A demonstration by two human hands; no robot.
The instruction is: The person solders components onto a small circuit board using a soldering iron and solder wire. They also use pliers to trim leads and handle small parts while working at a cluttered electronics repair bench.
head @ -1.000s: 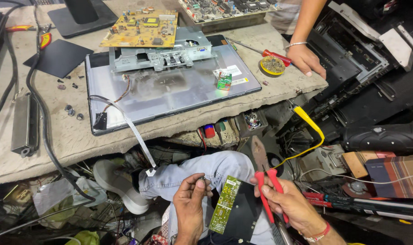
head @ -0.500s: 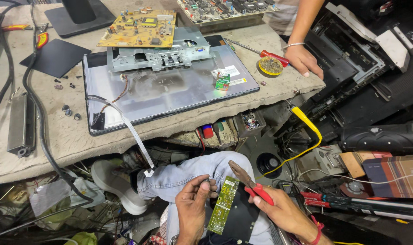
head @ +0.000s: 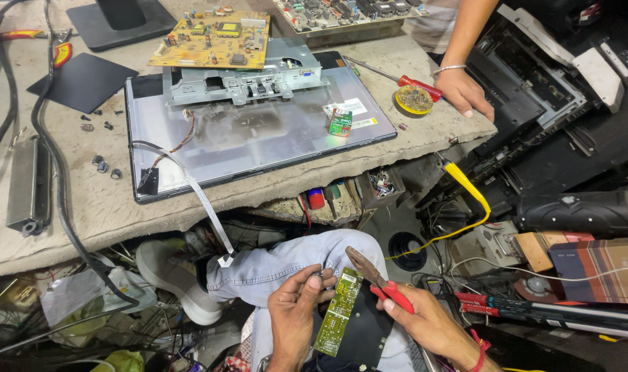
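a worn grey worktop (head: 86, 200) carries a flat monitor panel (head: 259, 138) lying face down, and everything else sits around that panel. on its far edge rests a grey metal bracket (head: 245, 79), with a yellow circuit board (head: 214, 41) lying partly on top of it. a small green box (head: 340, 122) stands on the panel's right part, and a flat white ribbon cable (head: 200, 200) trails off its near edge. left of the panel lie a black square sheet (head: 83, 81), loose screws (head: 100, 162) and a grey power brick (head: 28, 182). right of it sit a red-handled screwdriver (head: 414, 86) and a round solder tin (head: 414, 100), with another person's hand (head: 466, 93) just beside them.
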